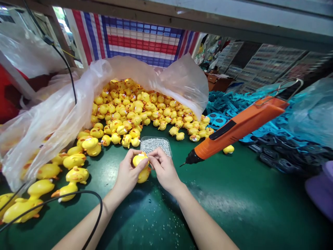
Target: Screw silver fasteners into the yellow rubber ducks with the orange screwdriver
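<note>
- While lots of things sit on it, the green table [221, 194] is the biggest thing here.
- The see-through plastic bag [52, 107] spreads over the left side and the far side.
- The big pile of yellow ducks [125, 107] spills out from under it, far and left.
- The orange power tool [241, 121] is on the right, tilted, with its thin tip pointing down to the left.
- The left hand [127, 172] is curled nearly closed and holds one duck, thumb on its side.
- The right hand [165, 170] has its thumb and finger pinched together at the duck's top; I cannot tell if a tiny thing is between them.
- The clear tub [170, 147] of little silver bits is just behind the hands.
- The held duck [142, 166] is in the middle, on the near side of the tub.
</note>
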A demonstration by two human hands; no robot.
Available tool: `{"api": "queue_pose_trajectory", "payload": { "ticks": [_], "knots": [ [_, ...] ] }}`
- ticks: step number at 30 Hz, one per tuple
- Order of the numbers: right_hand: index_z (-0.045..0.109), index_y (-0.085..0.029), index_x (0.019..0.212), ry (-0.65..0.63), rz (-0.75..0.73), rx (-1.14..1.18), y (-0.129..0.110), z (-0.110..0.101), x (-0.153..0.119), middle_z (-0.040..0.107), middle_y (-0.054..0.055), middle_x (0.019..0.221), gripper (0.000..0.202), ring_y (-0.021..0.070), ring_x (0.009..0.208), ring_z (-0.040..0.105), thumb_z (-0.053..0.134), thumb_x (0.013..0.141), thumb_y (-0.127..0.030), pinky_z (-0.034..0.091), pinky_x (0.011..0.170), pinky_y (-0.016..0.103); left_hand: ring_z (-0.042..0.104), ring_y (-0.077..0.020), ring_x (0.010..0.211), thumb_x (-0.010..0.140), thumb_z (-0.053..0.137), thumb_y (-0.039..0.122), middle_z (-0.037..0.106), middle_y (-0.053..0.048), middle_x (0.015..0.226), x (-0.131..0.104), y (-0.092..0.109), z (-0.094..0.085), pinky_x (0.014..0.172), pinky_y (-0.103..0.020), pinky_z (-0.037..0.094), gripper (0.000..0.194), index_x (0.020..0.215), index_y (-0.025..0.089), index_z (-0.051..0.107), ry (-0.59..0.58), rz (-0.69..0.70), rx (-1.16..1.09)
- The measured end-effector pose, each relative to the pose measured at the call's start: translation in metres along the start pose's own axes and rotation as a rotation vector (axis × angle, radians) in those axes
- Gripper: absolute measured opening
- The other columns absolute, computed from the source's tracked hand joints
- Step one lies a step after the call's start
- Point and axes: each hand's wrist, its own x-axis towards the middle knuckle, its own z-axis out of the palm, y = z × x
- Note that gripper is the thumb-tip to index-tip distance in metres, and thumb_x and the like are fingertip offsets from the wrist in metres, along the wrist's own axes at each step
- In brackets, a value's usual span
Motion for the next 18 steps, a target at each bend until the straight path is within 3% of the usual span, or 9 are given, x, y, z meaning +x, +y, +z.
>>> {"api": "queue_pose_trajectory", "payload": {
  "ticks": [6, 11, 14, 18],
  "knots": [
    [0.057, -0.022, 0.078, 0.016, 0.005, -0.033, -0.002, 0.0014, -0.0007, 0.059, -0.001, 0.067, 0.014, 0.0127, 0.057, 0.054, 0.053, 0.086, -0.032, 0.039, 0.054, 0.025, 0.055, -0.0137, 0.062, 0.068, 0.075, 0.045, 0.065, 0.0, 0.074, -0.0019, 0.0049, -0.0002, 0.059, -0.023, 0.042, 0.036, 0.089, 0.019, 0.061, 0.001, -0.042, -0.074],
    [0.061, -0.021, 0.073, 0.103, 0.06, 0.157, -0.0029, 0.0039, 0.002, 0.055, -0.003, 0.059, 0.017, 0.011, 0.05, 0.046, 0.062, 0.079, -0.036, 0.036, 0.05, 0.024, 0.054, -0.0132, 0.06, 0.06, 0.077, 0.054, 0.061, 0.002, 0.067, -0.0009, 0.0063, 0.0059, 0.056, -0.023, 0.043, 0.044, 0.079, 0.017, 0.061, -0.068, -0.23, -0.329],
    [0.065, -0.021, 0.071, 0.147, 0.091, 0.244, -0.005, 0.0008, 0.0038, 0.054, -0.003, 0.058, 0.016, 0.0109, 0.05, 0.044, 0.065, 0.075, -0.036, 0.036, 0.049, 0.024, 0.055, -0.0131, 0.062, 0.064, 0.074, 0.055, 0.063, 0.0, 0.071, 0.0012, 0.0051, 0.0061, 0.057, -0.024, 0.044, 0.044, 0.081, 0.015, 0.063, -0.056, -0.403, -0.469],
    [0.074, -0.022, 0.069, 0.05, 0.088, 0.203, -0.0078, -0.004, 0.0029, 0.057, 0.0, 0.064, 0.009, 0.0139, 0.061, 0.049, 0.073, 0.068, -0.031, 0.039, 0.057, 0.027, 0.061, -0.0161, 0.069, 0.068, 0.072, 0.052, 0.067, -0.003, 0.079, 0.0059, 0.0056, 0.0017, 0.062, -0.026, 0.046, 0.045, 0.091, 0.014, 0.064, -0.013, -0.562, -0.66]
  ]
}}
